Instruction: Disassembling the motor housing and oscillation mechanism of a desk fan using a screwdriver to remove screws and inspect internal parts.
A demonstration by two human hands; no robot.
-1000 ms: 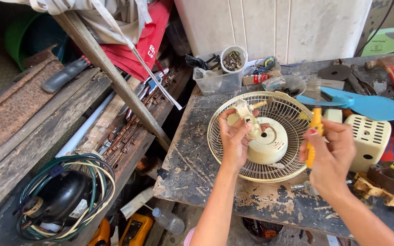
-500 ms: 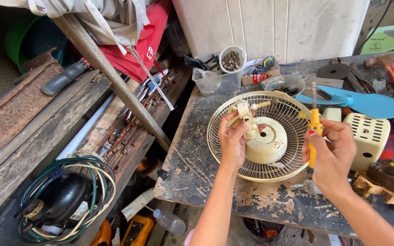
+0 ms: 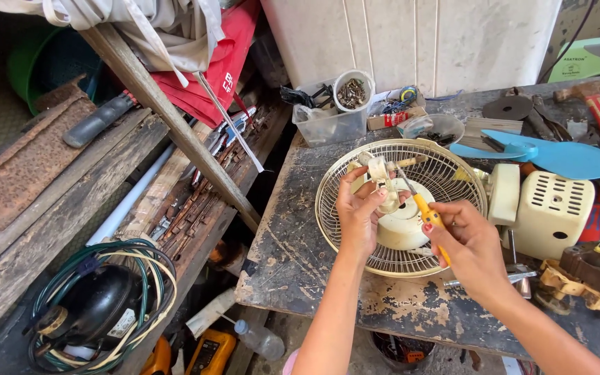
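Note:
A cream wire fan guard [image 3: 453, 182] lies flat on the worn workbench [image 3: 300, 229]. Over its round hub, my left hand [image 3: 357, 212] pinches a small cream plastic part [image 3: 382, 182]. A yellow-handled screwdriver [image 3: 425, 212] is gripped in my right hand [image 3: 468, 248], its metal tip slanting up-left to touch that part. The cream fan motor housing [image 3: 548, 212] stands just right of the guard.
A blue fan blade [image 3: 557, 156] lies behind the housing. A clear tub [image 3: 324, 125] and a cup of screws [image 3: 353, 92] stand at the back, tools at the far right. Left of the bench are wooden planks [image 3: 71, 201] and a black compressor with coiled cable [image 3: 98, 305].
My right hand swung the screwdriver from upright beside the guard down and left, so its tip now meets the part in my left hand. The left hand dropped slightly.

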